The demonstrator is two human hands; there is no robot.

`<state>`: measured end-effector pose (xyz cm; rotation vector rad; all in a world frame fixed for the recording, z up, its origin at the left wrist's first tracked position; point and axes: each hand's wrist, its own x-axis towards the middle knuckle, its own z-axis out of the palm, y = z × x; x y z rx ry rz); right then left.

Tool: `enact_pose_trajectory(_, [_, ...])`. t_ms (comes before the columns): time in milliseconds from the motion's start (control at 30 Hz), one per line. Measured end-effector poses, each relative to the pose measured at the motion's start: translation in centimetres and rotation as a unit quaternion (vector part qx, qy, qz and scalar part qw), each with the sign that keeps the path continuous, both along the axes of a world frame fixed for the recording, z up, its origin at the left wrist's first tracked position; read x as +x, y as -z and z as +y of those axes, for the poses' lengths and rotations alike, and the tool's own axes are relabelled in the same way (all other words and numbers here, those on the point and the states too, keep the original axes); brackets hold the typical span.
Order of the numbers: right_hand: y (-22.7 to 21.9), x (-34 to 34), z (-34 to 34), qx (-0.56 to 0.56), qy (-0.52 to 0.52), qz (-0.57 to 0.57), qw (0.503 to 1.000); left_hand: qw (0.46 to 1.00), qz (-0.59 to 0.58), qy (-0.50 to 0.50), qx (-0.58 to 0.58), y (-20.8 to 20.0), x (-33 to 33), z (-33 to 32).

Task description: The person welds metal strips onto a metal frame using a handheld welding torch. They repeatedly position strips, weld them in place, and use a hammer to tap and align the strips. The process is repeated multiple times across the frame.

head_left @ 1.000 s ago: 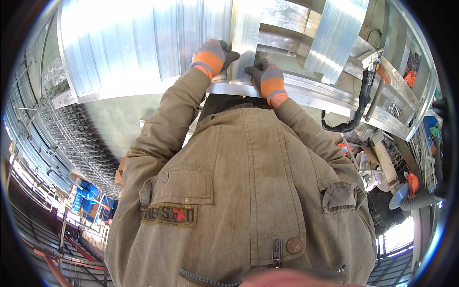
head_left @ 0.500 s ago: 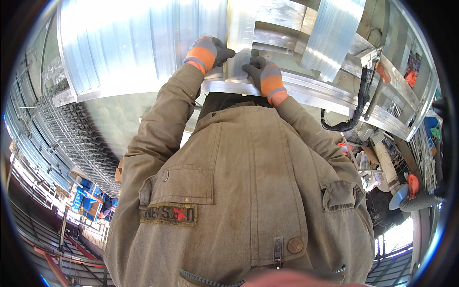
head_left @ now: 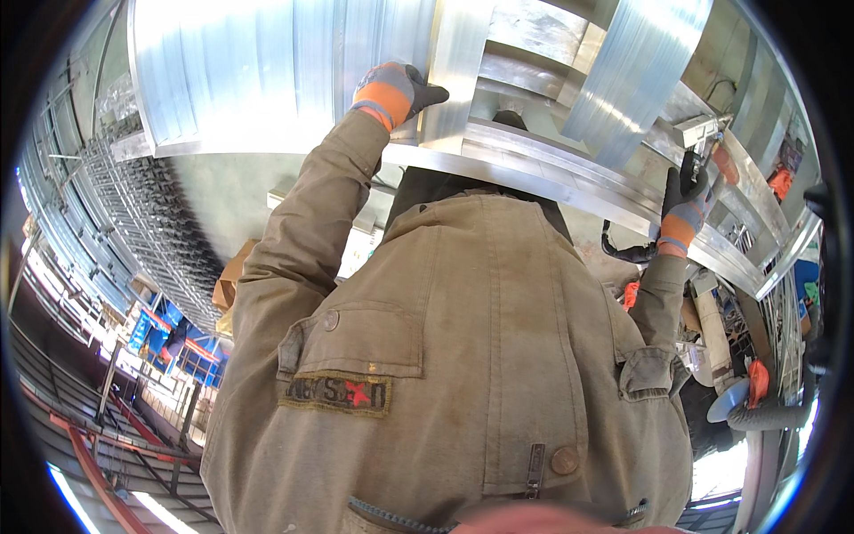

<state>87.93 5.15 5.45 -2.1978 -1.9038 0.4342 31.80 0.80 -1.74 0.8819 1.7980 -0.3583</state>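
Observation:
My left hand [head_left: 400, 93], in a grey and orange glove, is closed at the edge of a narrow aluminium plank [head_left: 458, 67]. Its thumb points right across the plank; its other fingers are curled and partly hidden. The plank lies across an aluminium frame [head_left: 525, 173], beside wide ribbed aluminium panels [head_left: 240, 71]. Out to the right, my right hand [head_left: 683, 209], in a matching glove, is closed around a black-wrapped cable handle [head_left: 690, 167] at the frame's near rail. A loop of its black cable [head_left: 627, 253] hangs below the rail.
Another ribbed plank [head_left: 636, 76] crosses the frame right of centre. A tool with an orange-brown grip [head_left: 725, 165] lies beyond my right hand. Stacked metal lengths [head_left: 147, 209] stand at left, near a cardboard box [head_left: 233, 274]. A grey hose [head_left: 765, 416] is at lower right.
My right hand has left the narrow plank and moved right to the black-wrapped handle. My left hand stays at the plank. The whole view has shifted slightly.

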Motion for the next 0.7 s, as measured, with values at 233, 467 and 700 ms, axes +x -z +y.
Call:
enact_pose_trajectory(233, [1.5, 2.1, 3.3, 0.007, -0.09, -0.199, 0.976, 1.0, 0.004, 0.0, -0.029, -0.3, 0.2, 0.4])
enact_pose_trajectory(467, [3.0, 3.7, 5.6, -0.096, -0.09, -0.219, 0.967, 0.997, -0.023, -0.054, -0.056, -1.4, 0.4, 1.4])
enact_pose_trajectory(700, [3.2, 3.8, 5.5, -0.089, -0.108, -0.223, 0.965, 0.992, -0.035, -0.121, -0.031, -1.4, 0.8, 1.2])
